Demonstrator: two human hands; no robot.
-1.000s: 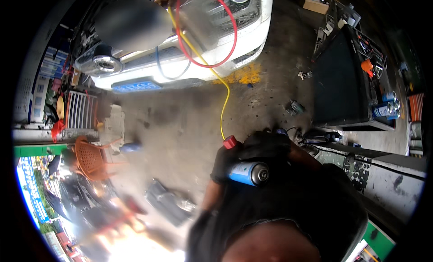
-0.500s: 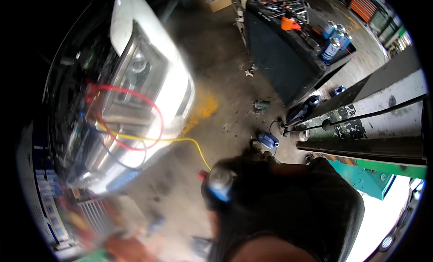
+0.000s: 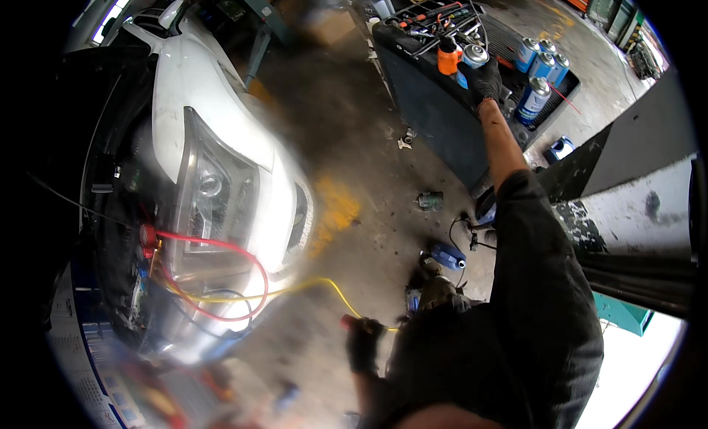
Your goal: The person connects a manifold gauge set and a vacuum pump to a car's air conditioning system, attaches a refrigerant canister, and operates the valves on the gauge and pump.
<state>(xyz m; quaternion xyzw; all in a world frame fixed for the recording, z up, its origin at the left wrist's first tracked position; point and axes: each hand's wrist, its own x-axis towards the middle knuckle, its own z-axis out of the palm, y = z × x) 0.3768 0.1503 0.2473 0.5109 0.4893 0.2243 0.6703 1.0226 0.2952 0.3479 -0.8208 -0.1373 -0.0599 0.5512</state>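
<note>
My right arm reaches out to the top of a black tool cart. My right hand [image 3: 484,84], in a black glove, is closed around a blue can [image 3: 462,78] with a silver end, beside an orange bottle [image 3: 447,59]. Low in front of my body, my left hand [image 3: 362,346], also gloved in black, is closed on a red fitting [image 3: 346,322]. A yellow hose [image 3: 324,281] runs to this hand from the red gauge [image 3: 148,236] at the car's front. The fingers of the left hand are partly blurred.
Several blue cans [image 3: 543,64] stand on the cart [image 3: 435,108] near scattered hand tools [image 3: 442,23]. The white car [image 3: 214,82] fills the left, with a red hose [image 3: 258,267] looped over its headlight. A blue bottle [image 3: 448,255] and a green cylinder [image 3: 430,201] lie on the floor.
A blue-and-silver can was low against my body; now my right hand holds such a can at the cart. My right arm has stretched forward. The view has shifted.
</note>
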